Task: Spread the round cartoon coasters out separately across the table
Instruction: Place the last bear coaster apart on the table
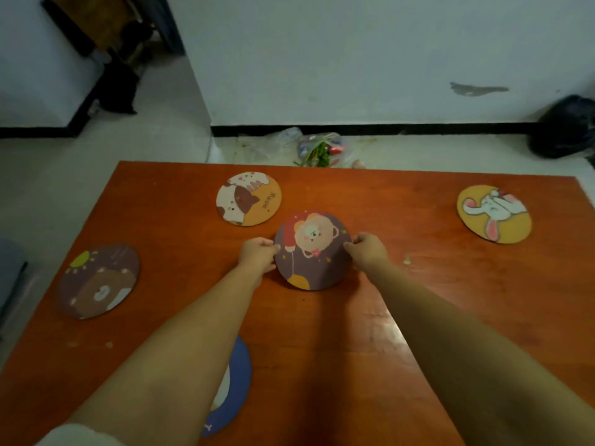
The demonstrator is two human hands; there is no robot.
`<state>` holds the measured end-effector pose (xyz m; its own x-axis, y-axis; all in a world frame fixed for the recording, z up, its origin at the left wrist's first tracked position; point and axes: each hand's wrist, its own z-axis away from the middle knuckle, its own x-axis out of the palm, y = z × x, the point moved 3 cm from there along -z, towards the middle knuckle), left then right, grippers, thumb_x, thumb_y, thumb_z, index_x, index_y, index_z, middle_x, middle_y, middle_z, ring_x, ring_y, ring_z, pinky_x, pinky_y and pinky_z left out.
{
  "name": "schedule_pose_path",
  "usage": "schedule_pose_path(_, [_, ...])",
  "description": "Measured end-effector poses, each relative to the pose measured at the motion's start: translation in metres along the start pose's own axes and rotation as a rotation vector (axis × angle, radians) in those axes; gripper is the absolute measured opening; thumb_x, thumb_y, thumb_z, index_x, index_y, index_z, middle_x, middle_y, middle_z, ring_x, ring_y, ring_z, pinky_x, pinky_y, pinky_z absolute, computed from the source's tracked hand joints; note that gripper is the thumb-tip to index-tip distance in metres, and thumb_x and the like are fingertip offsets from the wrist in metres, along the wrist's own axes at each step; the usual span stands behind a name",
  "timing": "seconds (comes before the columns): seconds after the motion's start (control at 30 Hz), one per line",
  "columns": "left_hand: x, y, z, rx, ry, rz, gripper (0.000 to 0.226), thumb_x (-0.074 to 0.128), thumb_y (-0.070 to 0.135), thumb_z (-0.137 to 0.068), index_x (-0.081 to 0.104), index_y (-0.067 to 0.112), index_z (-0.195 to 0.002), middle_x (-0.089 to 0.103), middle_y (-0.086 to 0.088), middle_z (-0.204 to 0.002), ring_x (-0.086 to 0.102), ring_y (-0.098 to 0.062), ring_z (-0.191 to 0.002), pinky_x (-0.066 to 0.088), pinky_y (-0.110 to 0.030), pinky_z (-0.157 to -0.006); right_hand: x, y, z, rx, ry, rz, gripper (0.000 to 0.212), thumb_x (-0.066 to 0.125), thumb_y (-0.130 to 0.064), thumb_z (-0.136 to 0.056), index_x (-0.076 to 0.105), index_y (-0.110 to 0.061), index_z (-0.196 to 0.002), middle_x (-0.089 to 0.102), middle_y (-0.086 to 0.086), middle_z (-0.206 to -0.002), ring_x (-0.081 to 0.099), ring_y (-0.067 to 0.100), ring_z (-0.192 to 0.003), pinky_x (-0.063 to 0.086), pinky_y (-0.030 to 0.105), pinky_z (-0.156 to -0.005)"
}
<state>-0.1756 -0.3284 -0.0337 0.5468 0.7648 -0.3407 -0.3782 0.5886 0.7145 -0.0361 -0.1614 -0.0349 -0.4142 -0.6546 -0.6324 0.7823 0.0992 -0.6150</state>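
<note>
A purple coaster with a pink bear and a red balloon (311, 252) lies at the middle of the orange table (418, 310). My left hand (257, 255) pinches its left edge and my right hand (367, 252) pinches its right edge. Just behind it to the left lies a cats coaster (248, 198), apart from it. A yellow rabbit coaster (494, 213) sits far right. A dark brown-bear coaster (98, 281) sits near the left edge. A blue coaster (233, 387) near the front is mostly hidden under my left forearm.
Beyond the table's far edge, plastic bags with rubbish (317, 148) lie on the floor by the white wall. A black bag (566, 127) stands at the far right. A small crumb (407, 259) lies right of my right hand.
</note>
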Motion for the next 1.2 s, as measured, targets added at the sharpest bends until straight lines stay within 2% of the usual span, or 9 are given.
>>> schedule_pose_path(0.13, [0.034,0.019,0.026,0.094,-0.140,-0.045,0.029,0.057,0.011,-0.095,0.059,0.000,-0.122,0.058,-0.018,-0.135,0.057,-0.033,-0.121,0.054,-0.039,-0.091,-0.046,0.031,0.025,0.036,0.105,-0.075,0.030,0.056,-0.015,-0.091,0.041,-0.013,-0.065,0.053,0.019,-0.084,0.054,0.029,-0.080,0.052,0.057,-0.088])
schedule_pose_path(0.23, [0.069,0.027,0.056,0.136,-0.224,-0.090,0.026,0.057,0.009,-0.094,0.060,-0.002,-0.117,0.061,-0.020,-0.131,0.061,-0.031,-0.109,0.055,-0.034,-0.072,-0.081,0.065,0.045,0.095,0.150,-0.140,0.029,0.055,-0.012,-0.092,0.041,-0.012,-0.066,0.052,0.020,-0.086,0.050,0.030,-0.082,0.051,0.059,-0.090])
schedule_pose_path(0.4, [0.131,0.022,0.103,0.167,-0.307,-0.134,0.003,0.058,0.005,-0.093,0.056,0.003,-0.093,0.064,-0.024,-0.124,0.059,-0.026,-0.090,0.050,-0.024,-0.054,-0.131,0.132,0.072,0.154,0.184,-0.257,0.032,0.054,-0.008,-0.094,0.040,-0.011,-0.065,0.051,0.020,-0.086,0.046,0.028,-0.078,0.043,0.039,-0.068])
schedule_pose_path(0.57, [0.198,0.007,0.148,0.154,-0.312,-0.119,0.004,0.058,0.005,-0.093,0.055,0.002,-0.092,0.065,-0.025,-0.122,0.060,-0.022,-0.077,0.049,-0.023,-0.053,-0.181,0.200,0.077,0.133,0.155,-0.253,0.031,0.055,-0.007,-0.092,0.041,-0.009,-0.066,0.051,0.020,-0.084,0.047,0.028,-0.078,0.040,0.037,-0.069])
schedule_pose_path(0.73, [0.263,-0.017,0.201,0.109,-0.243,-0.038,0.026,0.057,0.004,-0.093,0.052,0.012,-0.069,0.062,-0.017,-0.101,0.056,-0.014,-0.065,0.048,-0.024,-0.054,-0.234,0.259,0.075,0.083,0.068,-0.180,0.032,0.056,-0.008,-0.093,0.040,-0.009,-0.065,0.053,0.022,-0.087,0.049,0.029,-0.079,0.040,0.039,-0.070])
schedule_pose_path(0.9, [0.314,-0.053,0.251,0.021,-0.165,-0.022,0.019,0.055,0.005,-0.093,0.054,0.008,-0.075,0.060,-0.014,-0.100,0.057,-0.023,-0.084,0.047,-0.024,-0.054,-0.266,0.313,0.088,0.028,-0.051,-0.107,0.018,0.055,-0.009,-0.094,0.044,-0.004,-0.081,0.050,0.019,-0.085,0.046,0.029,-0.077,0.039,0.038,-0.067])
schedule_pose_path(1.03, [0.339,-0.072,0.272,0.009,-0.107,-0.026,0.007,0.056,0.005,-0.093,0.055,0.005,-0.086,0.061,-0.014,-0.099,0.057,-0.024,-0.090,0.047,-0.022,-0.054,-0.275,0.345,0.090,0.030,-0.082,-0.062,0.025,0.055,-0.009,-0.093,0.040,-0.005,-0.074,0.045,0.016,-0.066,0.042,0.027,-0.058,0.036,0.033,-0.051])
schedule_pose_path(1.1, [0.347,-0.079,0.273,0.037,-0.077,-0.086,0.022,0.056,0.005,-0.093,0.052,0.008,-0.072,0.061,-0.013,-0.096,0.058,-0.024,-0.086,0.048,-0.024,-0.055,-0.275,0.355,0.089,0.024,-0.074,-0.015,0.025,0.057,-0.010,-0.092,0.042,-0.005,-0.072,0.050,0.018,-0.067,0.048,0.027,-0.066,0.041,0.037,-0.058])
schedule_pose_path(1.2, [0.356,-0.087,0.271,0.083,-0.034,-0.252,0.034,0.057,0.008,-0.092,0.044,0.014,-0.061,0.061,-0.013,-0.088,0.059,-0.025,-0.073,0.055,-0.035,-0.063,-0.272,0.366,0.090,0.007,-0.069,0.092,0.021,0.058,-0.016,-0.092,0.046,-0.005,-0.079,0.061,0.031,-0.090,0.052,0.029,-0.076,0.051,0.049,-0.076])
